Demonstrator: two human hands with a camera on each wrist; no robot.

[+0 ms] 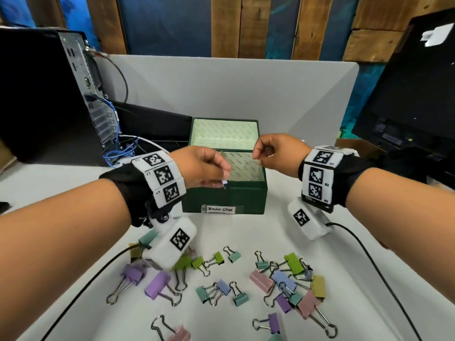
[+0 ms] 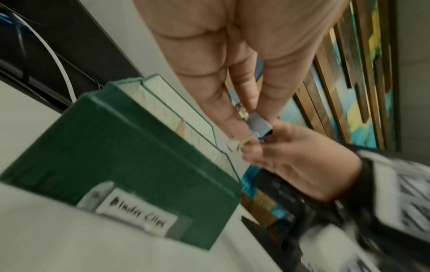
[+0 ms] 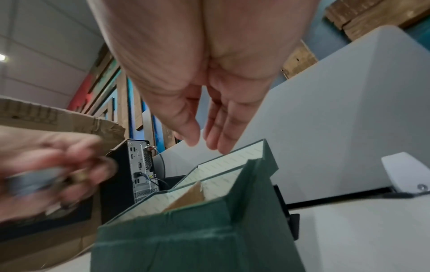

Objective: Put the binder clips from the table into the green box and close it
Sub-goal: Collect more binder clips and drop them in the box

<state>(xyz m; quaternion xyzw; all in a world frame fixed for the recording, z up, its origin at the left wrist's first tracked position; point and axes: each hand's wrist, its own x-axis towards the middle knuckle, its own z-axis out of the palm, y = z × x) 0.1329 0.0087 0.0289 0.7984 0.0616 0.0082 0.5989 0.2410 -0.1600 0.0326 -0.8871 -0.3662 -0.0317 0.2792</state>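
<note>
Our left hand [image 1: 204, 166] pinches a small blue-grey metal binder clip [image 2: 259, 125] between thumb and fingertips, just above the front-left rim of the dark green cardboard box [image 1: 224, 200], which stands open mid-desk with its lid [image 1: 224, 131] tipped back behind it and a handwritten "Binder Clips" label [image 1: 220, 209] on its front wall. Our right hand [image 1: 278, 153] hangs over the box's right rim; the head view shows it loosely curled, the right wrist view shows its fingers [image 3: 223, 134] fairly straight with nothing in them. On the white desk [image 1: 307, 254], toward the near edge, we see the scattered pastel binder clips [image 1: 285, 279] in purple, pink, green, teal and blue, some touching in small heaps. A black computer tower [image 1: 49, 94] stands at the far left corner, and a dark monitor [image 1: 406, 94] at the far right.
</note>
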